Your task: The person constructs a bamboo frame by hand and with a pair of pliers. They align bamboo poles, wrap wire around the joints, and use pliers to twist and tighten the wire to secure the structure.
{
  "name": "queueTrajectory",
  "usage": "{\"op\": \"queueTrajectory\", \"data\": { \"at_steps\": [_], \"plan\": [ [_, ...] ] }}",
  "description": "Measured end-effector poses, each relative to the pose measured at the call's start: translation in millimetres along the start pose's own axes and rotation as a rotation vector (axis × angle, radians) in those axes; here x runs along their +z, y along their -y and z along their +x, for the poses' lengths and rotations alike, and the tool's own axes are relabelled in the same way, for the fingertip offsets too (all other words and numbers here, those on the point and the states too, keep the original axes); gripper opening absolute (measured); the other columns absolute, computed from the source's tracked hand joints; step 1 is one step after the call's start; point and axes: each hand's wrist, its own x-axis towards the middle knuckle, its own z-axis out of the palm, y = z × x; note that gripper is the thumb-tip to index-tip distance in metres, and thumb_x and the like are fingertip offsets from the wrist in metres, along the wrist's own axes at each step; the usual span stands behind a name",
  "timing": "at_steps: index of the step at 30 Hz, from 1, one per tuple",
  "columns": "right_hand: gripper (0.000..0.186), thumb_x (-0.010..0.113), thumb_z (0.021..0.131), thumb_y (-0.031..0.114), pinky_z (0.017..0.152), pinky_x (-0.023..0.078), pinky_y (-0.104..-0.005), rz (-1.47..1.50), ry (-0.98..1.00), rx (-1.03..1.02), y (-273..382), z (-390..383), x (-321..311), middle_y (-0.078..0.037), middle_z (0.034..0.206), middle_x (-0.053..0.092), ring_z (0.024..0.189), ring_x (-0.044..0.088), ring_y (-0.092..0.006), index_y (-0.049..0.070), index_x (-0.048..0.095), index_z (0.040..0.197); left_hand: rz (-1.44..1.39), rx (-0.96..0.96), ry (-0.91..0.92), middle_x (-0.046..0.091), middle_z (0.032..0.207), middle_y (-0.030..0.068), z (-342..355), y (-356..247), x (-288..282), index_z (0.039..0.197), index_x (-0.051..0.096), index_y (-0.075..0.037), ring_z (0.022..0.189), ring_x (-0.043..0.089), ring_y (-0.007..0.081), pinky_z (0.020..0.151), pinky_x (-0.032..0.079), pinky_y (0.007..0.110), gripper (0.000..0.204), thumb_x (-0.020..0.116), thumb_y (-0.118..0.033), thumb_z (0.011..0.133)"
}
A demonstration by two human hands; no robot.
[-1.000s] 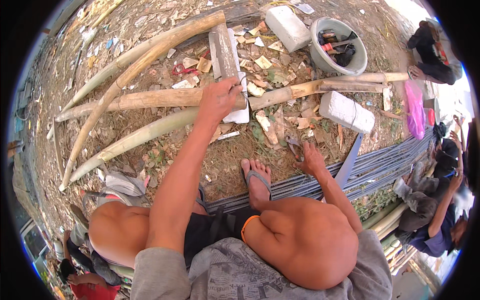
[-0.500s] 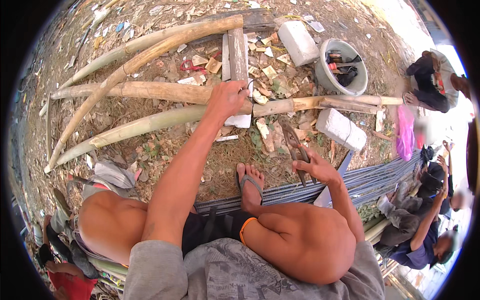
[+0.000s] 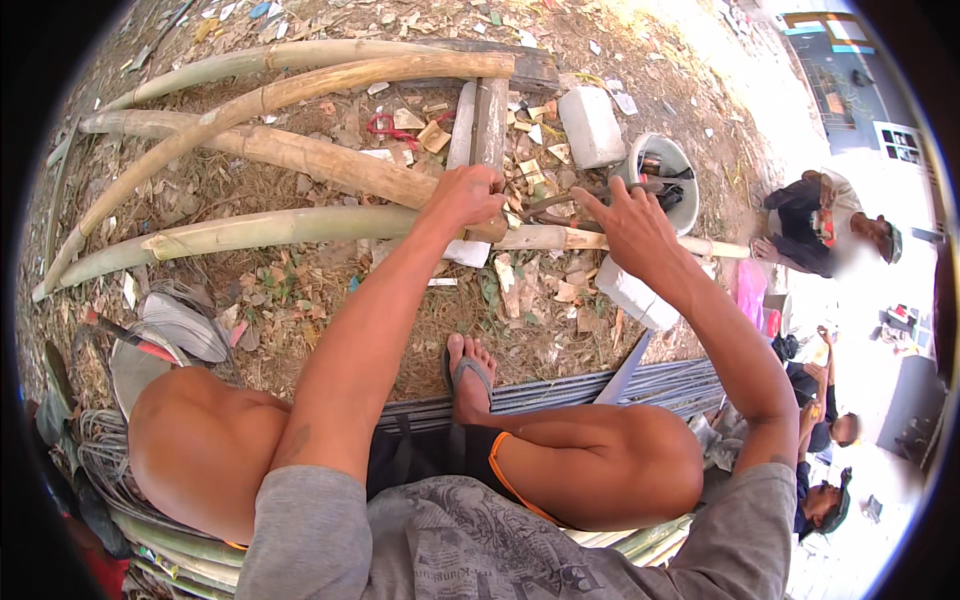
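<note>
My left hand (image 3: 464,203) is closed at the end of a thick bamboo pole (image 3: 330,170), beside an upright-lying wooden batten (image 3: 489,120). What its fingers pinch is hidden. My right hand (image 3: 632,225) grips a pair of dark metal pincers (image 3: 550,203), its index finger stretched along the tool. The pincers' jaws point left, close to the left hand's fingers, above a thinner bamboo pole (image 3: 540,238) that runs to the right. A paler bamboo pole (image 3: 260,232) passes below the thick one and goes under my left wrist.
White blocks (image 3: 592,127) prop the poles, with another block (image 3: 638,293) nearer me. Behind my right hand stands a grey bucket (image 3: 684,205) of tools. A saw blade (image 3: 622,370) lies by steel rods (image 3: 540,388). A person (image 3: 825,220) crouches at the thin pole's far right end.
My right hand has swung up and forward with the pincers, from above the ground near my foot to beside my left hand. The left hand stays at the pole end. The view has shifted.
</note>
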Motion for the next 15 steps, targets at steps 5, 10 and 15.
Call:
{"op": "queueTrajectory", "data": {
  "at_steps": [5, 10, 15],
  "plan": [
    [0.082, 0.066, 0.087, -0.001, 0.101, 0.052, -0.0529, -0.065, 0.186, -0.035, 9.3, 33.8, -16.7, -0.024, 0.128, 0.056, 0.109, 0.067, -0.0427, 0.024, 0.045, 0.163, 0.009, 0.018, 0.039, 0.078, 0.099, 0.0203, 2.4, 0.0, -4.6, 0.1, 0.079, -0.009, 0.097, 0.074, 0.0402, 0.088, 0.057, 0.046, 0.027, 0.074, -0.029, 0.083],
    [0.072, 0.069, 0.092, 0.005, 0.1, 0.05, -0.0555, -0.051, 0.322, -0.019, 13.7, 57.0, -31.7, -0.023, 0.134, 0.057, 0.114, 0.068, -0.0412, 0.024, 0.051, 0.159, -0.015, 0.021, 0.029, 0.077, 0.093, 0.0209, 4.6, 2.7, -8.5, 0.094, 0.082, -0.012, 0.094, 0.074, 0.0402, 0.086, 0.059, 0.047, 0.023, 0.069, -0.019, 0.076],
    [0.074, 0.068, 0.093, 0.005, 0.107, 0.049, -0.0561, -0.141, 0.401, -0.051, 18.7, 74.0, -37.9, -0.026, 0.141, 0.054, 0.12, 0.066, -0.0436, 0.024, 0.047, 0.162, -0.074, 0.025, 0.075, 0.077, 0.098, 0.0211, 4.3, 7.2, -13.2, 0.099, 0.079, -0.008, 0.098, 0.074, 0.0411, 0.088, 0.056, 0.048, 0.025, 0.072, -0.025, 0.082]
  ]
}}
